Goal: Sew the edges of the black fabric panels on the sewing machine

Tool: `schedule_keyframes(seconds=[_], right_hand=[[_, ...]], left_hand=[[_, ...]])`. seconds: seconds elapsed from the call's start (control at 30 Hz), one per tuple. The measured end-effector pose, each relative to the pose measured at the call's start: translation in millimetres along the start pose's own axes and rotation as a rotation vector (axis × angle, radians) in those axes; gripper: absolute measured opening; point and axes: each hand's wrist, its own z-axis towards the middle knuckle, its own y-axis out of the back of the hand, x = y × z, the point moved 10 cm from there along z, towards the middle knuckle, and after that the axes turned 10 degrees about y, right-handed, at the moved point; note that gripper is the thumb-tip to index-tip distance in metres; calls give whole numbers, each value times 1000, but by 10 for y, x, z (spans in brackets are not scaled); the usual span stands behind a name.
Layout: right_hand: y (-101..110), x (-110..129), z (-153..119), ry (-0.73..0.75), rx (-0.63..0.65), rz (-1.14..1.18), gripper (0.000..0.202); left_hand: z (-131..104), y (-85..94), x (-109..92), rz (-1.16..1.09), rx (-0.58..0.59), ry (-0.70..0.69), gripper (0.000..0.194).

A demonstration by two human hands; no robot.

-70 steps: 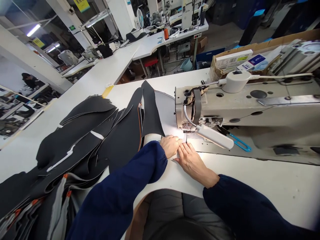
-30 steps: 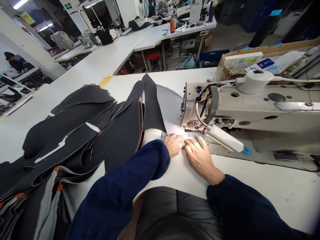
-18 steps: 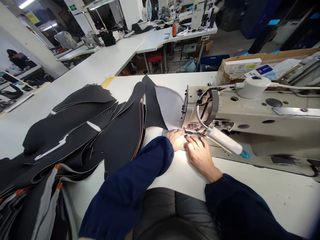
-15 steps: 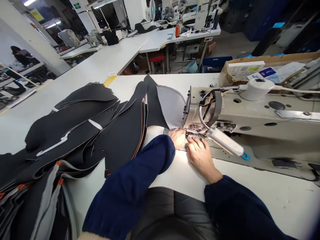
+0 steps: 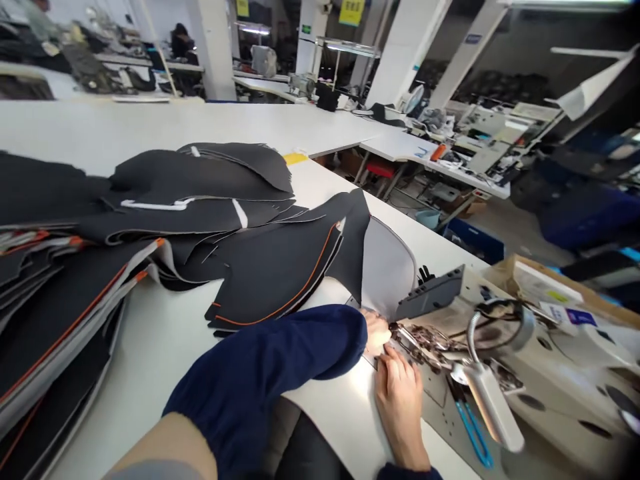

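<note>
My left hand [image 5: 376, 332] is at the needle area of a sewing machine [image 5: 465, 333], its fingers curled and pressed down at the lower edge of a fabric piece [image 5: 387, 263]. The piece shows a light grey face and a black flap, and stands up from the table behind that hand. My left fingertips are partly hidden by the machine's presser parts. Just nearer to me, my right hand [image 5: 400, 393] lies palm down, fingers stretched out flat with the tips close to the left hand. Whatever lies under the right fingertips is hidden.
Stacked black fabric panels [image 5: 280, 267] with orange stitching spread left of my arm. More layered panels [image 5: 65, 320] lie further left. A lamp [image 5: 495, 407] and a blue-handled tool [image 5: 473, 427] are at the machine. A cardboard box [image 5: 505, 267] stands behind it.
The view has swung left, so the machine appears lower and further right. Both hands stay at the needle area. The blue-handled tool shows more fully.
</note>
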Motion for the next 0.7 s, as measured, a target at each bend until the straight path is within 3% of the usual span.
schedule_keyframes(seconds=[0.43, 0.57, 0.7], right_hand=[[89, -65, -44, -1, -109, 99, 18], [59, -126, -60, -16, -115, 169, 17], [23, -234, -184, -172, -137, 404, 25]], left_hand=[[-37, -21, -40, -3, -12, -56, 23], [-67, 44, -70, -3, 5, -71, 22], [-58, 182, -44, 0, 15, -25, 23]])
